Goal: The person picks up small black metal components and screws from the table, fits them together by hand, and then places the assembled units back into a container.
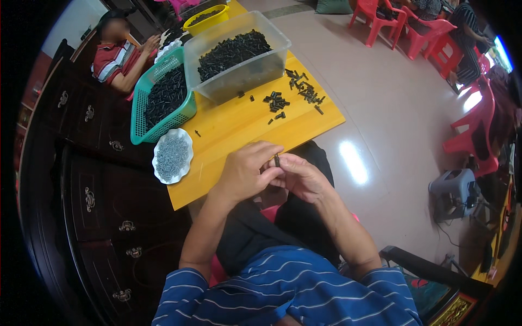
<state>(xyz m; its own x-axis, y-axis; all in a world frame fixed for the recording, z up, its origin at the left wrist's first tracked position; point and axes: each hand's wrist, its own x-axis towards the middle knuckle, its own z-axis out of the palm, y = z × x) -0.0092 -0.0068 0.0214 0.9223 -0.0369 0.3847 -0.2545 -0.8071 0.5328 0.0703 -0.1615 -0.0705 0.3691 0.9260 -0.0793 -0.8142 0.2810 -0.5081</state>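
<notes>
Just over the near edge of the yellow wooden table [228,144], my two hands meet around a small dark cylindrical part [277,161]. My right hand [305,175] pinches it between thumb and fingers. My left hand [244,171] is closed against it, its fingertips touching the right ones; what else they hold is hidden. To the left stands a white scalloped dish [157,173] full of small silvery screws [173,156]. Loose black plastic parts lie in a small cluster [276,102] and a larger scatter [306,89] on the table's right side.
A green perforated basket [142,122] and a translucent bin [234,87] hold heaps of black parts. Behind them is a yellow basin [209,25]. A person in a red striped shirt [122,60] sits at the far left beside dark drawers [111,190]. Red plastic chairs [375,19] stand at right.
</notes>
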